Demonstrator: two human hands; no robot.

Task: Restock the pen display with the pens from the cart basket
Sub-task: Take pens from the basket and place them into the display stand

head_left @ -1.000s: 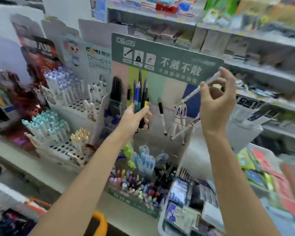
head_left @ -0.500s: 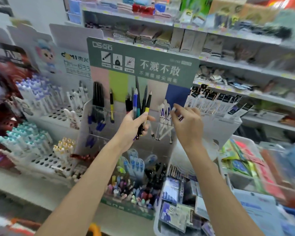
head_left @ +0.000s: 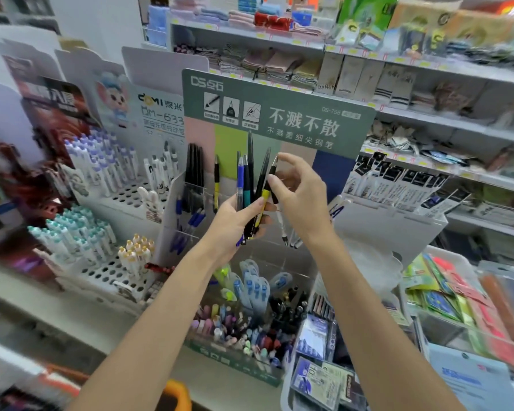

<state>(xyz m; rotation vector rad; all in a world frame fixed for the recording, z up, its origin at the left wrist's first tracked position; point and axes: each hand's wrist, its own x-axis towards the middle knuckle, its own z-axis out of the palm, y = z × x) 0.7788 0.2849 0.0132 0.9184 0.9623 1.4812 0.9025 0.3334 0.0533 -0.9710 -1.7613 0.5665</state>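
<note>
My left hand (head_left: 235, 223) grips a bundle of several pens (head_left: 250, 179), tips up, in front of the pen display (head_left: 279, 114) with its green header board. My right hand (head_left: 303, 197) is just right of the bundle, and its thumb and forefinger pinch the upper end of a black-and-yellow pen (head_left: 264, 195) in it. The display's clear slots hold black pens (head_left: 195, 167), a yellow pen (head_left: 216, 185) and white pens (head_left: 283, 229). An orange edge (head_left: 175, 393) shows at the bottom, perhaps the basket; the rest of it is out of frame.
White peg racks of pens (head_left: 101, 173) stand to the left on the counter. Below the display, bins hold coloured pens (head_left: 235, 324). A white tray of packaged refills (head_left: 318, 345) sits at lower right. Store shelves (head_left: 428, 120) run behind.
My right hand lowered a white pen to the display's white pens, let it go, then moved left to the bundle and took the black-and-yellow pen's top. My left hand kept its grip.
</note>
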